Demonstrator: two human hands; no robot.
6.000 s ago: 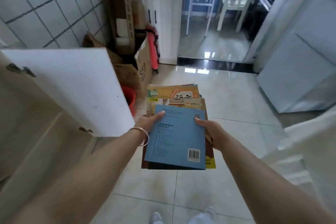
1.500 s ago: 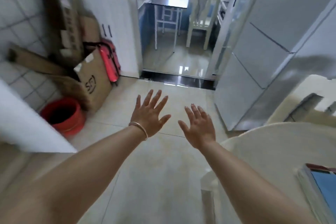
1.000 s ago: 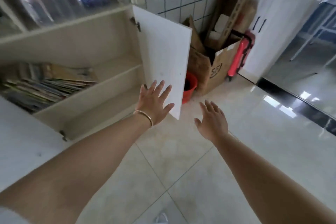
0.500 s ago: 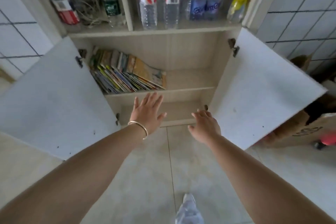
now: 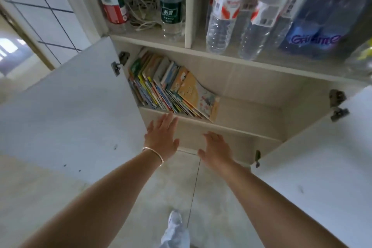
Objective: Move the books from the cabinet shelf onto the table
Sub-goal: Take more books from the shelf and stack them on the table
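Note:
A row of thin colourful books leans to the right on the left part of the cabinet shelf. The outermost one has an orange-yellow cover. My left hand, with a bangle at the wrist, reaches forward with straight fingers, its tips just below the books at the shelf's front edge. My right hand is stretched out flat a little lower and to the right, in front of the lower compartment. Both hands hold nothing. The table is out of view.
Both white cabinet doors stand wide open, the left door and the right door. On the glass-fronted shelf above stand several plastic bottles, a can and cables. My shoe is on the tiled floor below.
I have turned from the table back to the cabinet and come closer. Both empty hands have moved forward toward the shelf with the books.

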